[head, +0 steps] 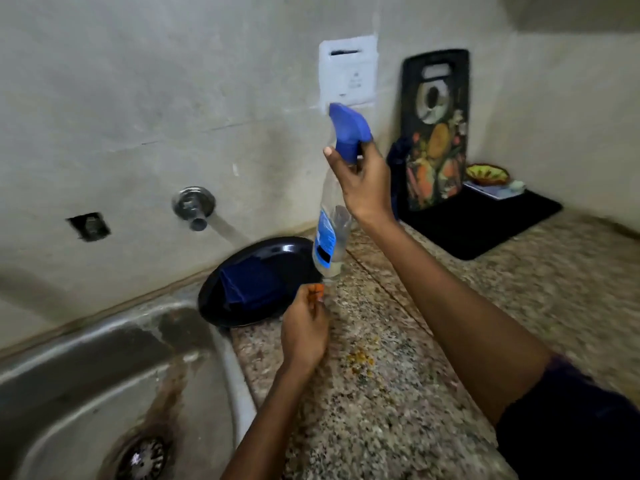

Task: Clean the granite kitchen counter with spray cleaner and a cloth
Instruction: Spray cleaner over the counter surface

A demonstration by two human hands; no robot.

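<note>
My right hand (367, 183) grips the neck of a clear spray bottle (329, 244) with a blue trigger head and blue label, held up above the granite counter (398, 393). A little pale liquid sits in the bottle's bottom. My left hand (304, 332) is just below the bottle's base, fingers pinched on a small orange thing (317, 292). A folded blue cloth (251, 284) lies on a dark plate (277, 251) by the wall. Yellow-orange crumbs and stains (360, 358) mark the counter near my left hand.
A steel sink (86, 375) with a stained drain fills the lower left, a wall tap (194, 206) above it. At the back right, a printed cutting board (436, 129) leans on the wall over a black mat (485, 220), with a small bowl (486, 173) in the corner.
</note>
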